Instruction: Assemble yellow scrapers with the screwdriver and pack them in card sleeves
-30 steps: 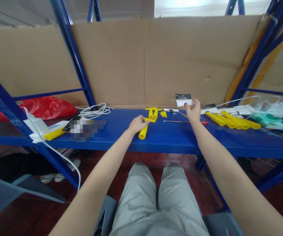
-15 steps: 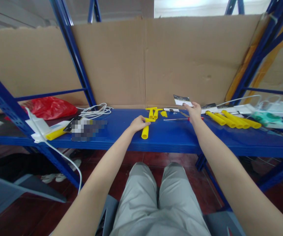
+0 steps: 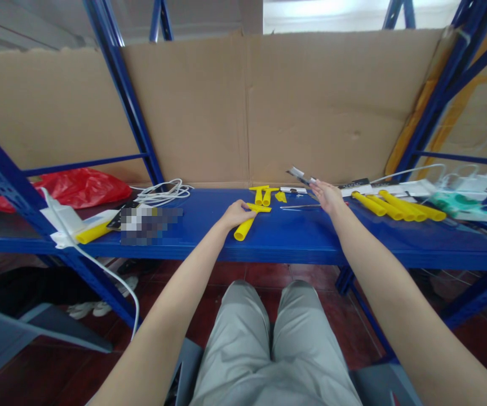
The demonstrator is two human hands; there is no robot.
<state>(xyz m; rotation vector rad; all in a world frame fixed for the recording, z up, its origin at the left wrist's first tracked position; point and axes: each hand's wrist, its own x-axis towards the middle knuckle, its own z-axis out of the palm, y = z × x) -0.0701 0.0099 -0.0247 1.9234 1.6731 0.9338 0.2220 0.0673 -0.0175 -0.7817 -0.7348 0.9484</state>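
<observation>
My left hand [image 3: 235,214] is closed on a yellow T-shaped plastic piece [image 3: 244,230], whose open tube end points toward me and slightly left on the blue shelf. Above the shelf, my right hand [image 3: 328,197] grips a small black-and-white card [image 3: 297,173], now tilted nearly edge-on. Two more yellow T-shaped pieces [image 3: 266,196] lie just beyond my left hand, with a small yellow scrap [image 3: 281,197] beside them. A thin metal shaft [image 3: 298,207] lies below my right hand, which hides its far end.
Several yellow tubes [image 3: 399,207] lie at right near white power adapters [image 3: 476,183] and a green item [image 3: 455,201]. A coiled white cable [image 3: 167,192], a red plastic bag [image 3: 85,190] and another yellow tube [image 3: 93,232] are at left. Cardboard [image 3: 193,113] backs the blue shelf [image 3: 201,252].
My right hand has moved slightly left and turned the card from face-on to nearly edge-on. The near end of the yellow T-shaped piece has swung left in my left hand.
</observation>
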